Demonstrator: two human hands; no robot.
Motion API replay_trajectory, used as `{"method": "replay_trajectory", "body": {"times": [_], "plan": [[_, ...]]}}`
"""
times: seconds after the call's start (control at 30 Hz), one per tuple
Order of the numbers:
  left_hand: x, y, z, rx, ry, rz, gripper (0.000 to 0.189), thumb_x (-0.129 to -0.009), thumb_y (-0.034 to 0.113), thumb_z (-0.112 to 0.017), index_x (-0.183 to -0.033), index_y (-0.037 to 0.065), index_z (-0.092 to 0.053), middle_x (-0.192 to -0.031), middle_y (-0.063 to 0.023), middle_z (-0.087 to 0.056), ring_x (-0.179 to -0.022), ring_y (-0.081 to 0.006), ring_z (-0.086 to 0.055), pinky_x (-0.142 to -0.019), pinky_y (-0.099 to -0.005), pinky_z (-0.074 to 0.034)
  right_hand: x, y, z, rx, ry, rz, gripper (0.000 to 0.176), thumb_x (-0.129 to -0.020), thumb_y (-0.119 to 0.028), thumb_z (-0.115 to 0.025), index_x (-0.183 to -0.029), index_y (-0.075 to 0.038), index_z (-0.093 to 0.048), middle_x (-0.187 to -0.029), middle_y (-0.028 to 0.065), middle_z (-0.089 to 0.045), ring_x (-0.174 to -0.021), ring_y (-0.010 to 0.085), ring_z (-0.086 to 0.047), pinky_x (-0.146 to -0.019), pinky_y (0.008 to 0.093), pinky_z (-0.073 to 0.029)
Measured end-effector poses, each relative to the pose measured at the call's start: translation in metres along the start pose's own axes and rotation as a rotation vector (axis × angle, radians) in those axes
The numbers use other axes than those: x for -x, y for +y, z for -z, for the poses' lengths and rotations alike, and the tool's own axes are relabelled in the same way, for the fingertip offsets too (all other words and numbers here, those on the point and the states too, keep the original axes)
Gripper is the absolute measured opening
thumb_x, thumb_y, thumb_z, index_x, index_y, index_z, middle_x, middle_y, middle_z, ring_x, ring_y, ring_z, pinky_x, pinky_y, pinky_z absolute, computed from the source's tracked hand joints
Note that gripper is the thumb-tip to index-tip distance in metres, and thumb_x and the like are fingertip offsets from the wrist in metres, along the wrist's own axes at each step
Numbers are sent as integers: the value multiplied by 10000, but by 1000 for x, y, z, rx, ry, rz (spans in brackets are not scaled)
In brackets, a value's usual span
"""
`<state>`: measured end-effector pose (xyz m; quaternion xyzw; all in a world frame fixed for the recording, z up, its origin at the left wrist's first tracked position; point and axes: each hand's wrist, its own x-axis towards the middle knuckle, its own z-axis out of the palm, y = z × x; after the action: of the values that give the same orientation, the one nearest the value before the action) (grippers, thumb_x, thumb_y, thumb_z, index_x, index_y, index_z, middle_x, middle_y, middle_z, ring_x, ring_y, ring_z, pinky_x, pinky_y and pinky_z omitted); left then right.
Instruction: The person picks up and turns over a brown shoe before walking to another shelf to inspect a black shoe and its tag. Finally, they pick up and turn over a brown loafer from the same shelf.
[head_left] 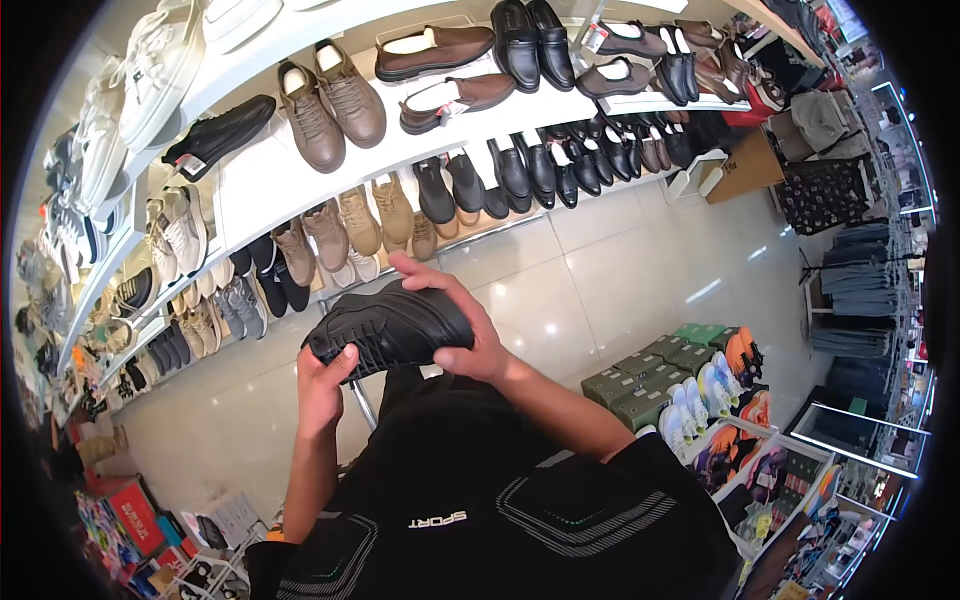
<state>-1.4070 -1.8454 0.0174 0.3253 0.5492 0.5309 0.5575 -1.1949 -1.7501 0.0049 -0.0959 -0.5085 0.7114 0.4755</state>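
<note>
A black lace-up shoe [385, 325] is held up in front of my chest, lying roughly sideways between both hands. My left hand [325, 388] grips its left end, the thumb pressed near the laces. Around the smooth, rounded right end, my right hand [472, 335] is closed, with the thumb on the near side and the fingers on the far side. The laces run along the side facing me. Parts of the shoe's ends are covered by my fingers, and its sole is mostly out of sight.
Ahead, a curved white shelf [255, 205] carries brown and black shoes, such as brown lace-ups [335, 105]. Green shoe boxes [630, 385] and bright sneakers [700, 400] stand at the right. Jeans [855, 275] hang farther right. Pale tiled floor [600, 270] lies between.
</note>
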Motion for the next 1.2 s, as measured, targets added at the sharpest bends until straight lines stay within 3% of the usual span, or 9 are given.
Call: {"method": "replay_trajectory", "body": {"times": [0.17,0.3,0.37,0.73,0.9,1.0,1.07,1.1,1.2], "plan": [[4,7,0,-8,1,39,403,-908,160,-706,-1241,-56,-642,-1146,-94,-709,-1045,-179,-657,-973,-329,-482,3,6,-6,45,128,31,452,-944,-305,-627,-1252,13,-539,-1322,172,-566,-1321,280,-496,-1134,413,-350],[7,4,1,-15,-12,48,410,-910,169,-709,-1246,-56,-640,-1152,-94,-708,-1051,-177,-653,-974,-327,-481,5,11,-6,13,168,65,424,-976,-321,-581,-1217,28,-573,-1256,159,-593,-1225,265,-547,-1100,408,-385],[8,4,-1,-13,-21,40,400,-922,168,-702,-1248,-54,-638,-1155,-90,-705,-1058,-175,-647,-977,-329,-479,4,9,-6,37,189,50,545,-1006,-469,-517,-1182,43,-582,-1224,212,-598,-1227,320,-559,-1089,456,-409],[15,0,-7,-57,-23,39,340,-937,74,-672,-1259,-25,-631,-1179,-44,-683,-1079,-132,-607,-980,-298,-460,0,7,6,4,194,14,590,-1028,-473,-387,-1165,70,-571,-1182,228,-605,-1203,353,-575,-1084,482,-417],[22,-12,-9,-47,71,-1,297,-947,48,-679,-1233,-25,-645,-1131,-30,-697,-1017,-116,-616,-930,-293,-482,-3,-6,9,-80,216,-145,626,-984,-466,-516,-1325,59,-534,-1309,236,-583,-1271,335,-554,-1112,450,-414],[22,-16,-11,-30,150,-56,276,-915,38,-721,-1185,-4,-686,-1068,-44,-728,-989,-138,-652,-898,-311,-503,7,-15,19,-143,250,-342,664,-905,-339,-689,-1427,32,-514,-1373,167,-583,-1264,238,-560,-1106,375,-409],[21,-18,-5,-410,197,-235,216,-881,41,-741,-1097,33,-732,-1019,-85,-749,-972,-203,-689,-896,-332,-509,17,-13,29,138,140,-491,722,-822,-230,-804,-1437,17,-518,-1339,131,-613,-1234,204,-575,-1087,353,-418],[21,-8,-10,-520,228,-339,170,-843,66,-773,-1012,55,-756,-993,-122,-746,-955,-297,-695,-876,-372,-519,17,-17,27,157,142,-548,722,-790,-143,-835,-1421,30,-529,-1297,104,-641,-1189,172,-592,-1047,322,-443],[19,-8,-4,-754,204,-490,177,-823,96,-799,-990,57,-754,-995,-125,-741,-938,-348,-681,-855,-407,-523,15,-20,25,231,116,-598,682,-814,-78,-810,-1423,37,-524,-1290,100,-646,-1161,164,-606,-1019,305,-464]]}}
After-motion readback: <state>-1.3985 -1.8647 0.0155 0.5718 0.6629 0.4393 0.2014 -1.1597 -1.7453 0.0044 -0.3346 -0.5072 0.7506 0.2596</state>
